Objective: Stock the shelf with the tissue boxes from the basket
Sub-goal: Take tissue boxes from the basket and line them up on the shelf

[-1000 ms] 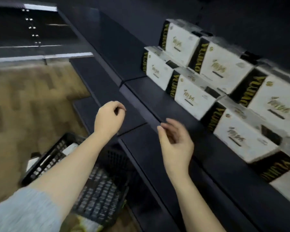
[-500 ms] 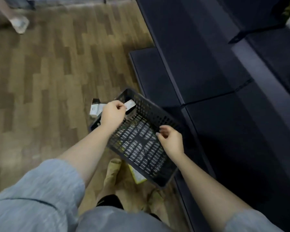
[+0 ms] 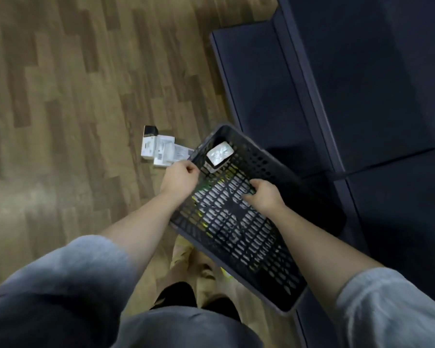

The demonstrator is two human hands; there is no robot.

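Note:
A dark perforated basket (image 3: 269,267) sits tilted in the middle of the head view, in front of the dark shelf unit (image 3: 362,91). One white tissue box (image 3: 219,153) lies in the basket's far corner. My left hand (image 3: 180,175) grips the basket's left rim right beside that box. My right hand (image 3: 264,195) is inside the basket, fingers loosely curled against the mesh bottom, holding nothing. Two or three more white tissue boxes (image 3: 158,149) with black ends lie on the floor just left of the basket.
The bare lowest shelf board (image 3: 256,84) juts out at upper right, with deeper boards to its right. Wood-pattern floor (image 3: 73,109) fills the left. My feet (image 3: 186,254) stand just below the basket, partly under it.
My view swung down from the stocked shelf to the basket on the floor. Both hands dropped to the basket; the left took its rim and the right went down onto its bottom.

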